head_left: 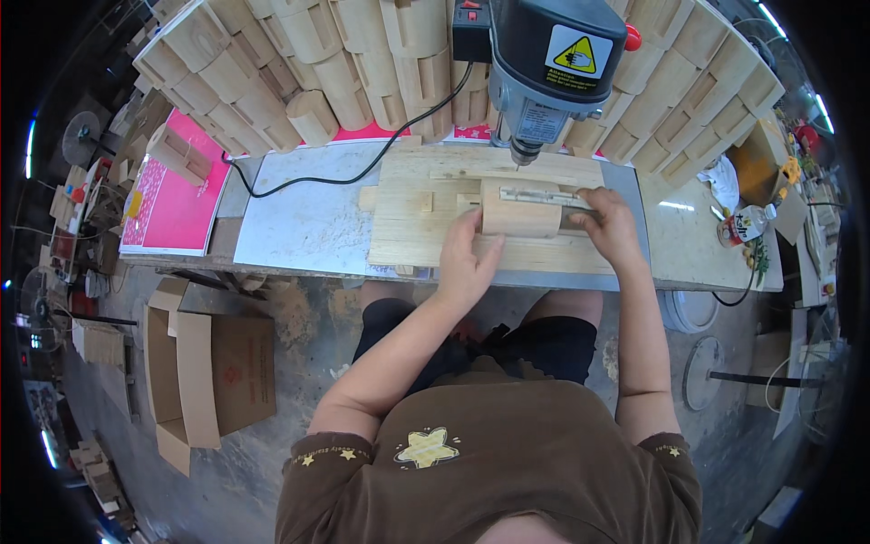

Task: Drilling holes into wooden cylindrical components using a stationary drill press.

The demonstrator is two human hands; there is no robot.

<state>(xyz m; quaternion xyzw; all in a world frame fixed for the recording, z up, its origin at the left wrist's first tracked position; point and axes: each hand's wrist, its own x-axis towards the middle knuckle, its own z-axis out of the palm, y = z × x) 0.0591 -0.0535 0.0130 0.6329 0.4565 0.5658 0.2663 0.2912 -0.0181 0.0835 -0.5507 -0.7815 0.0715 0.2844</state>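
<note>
A pale wooden cylinder [521,220] lies on its side on a wooden board [403,231], under the bit of a bench drill press [535,100]. Along the top of the cylinder runs a narrow silvery strip [535,196], which reaches past its right end. My left hand [467,265] grips the cylinder's left end, thumb on the near side. At the other end my right hand [613,227] has its fingers closed round the strip's end, close to a dark gap beside the cylinder. Its palm side is partly hidden.
Stacked slotted wooden cylinders [313,45] line the table's back on both sides of the drill. A black cable [362,177] crosses the left tabletop. One cylinder [178,154] stands on a pink sheet [172,222]. A bottle [745,225] lies at right; an opened cardboard box [240,372] sits on the floor.
</note>
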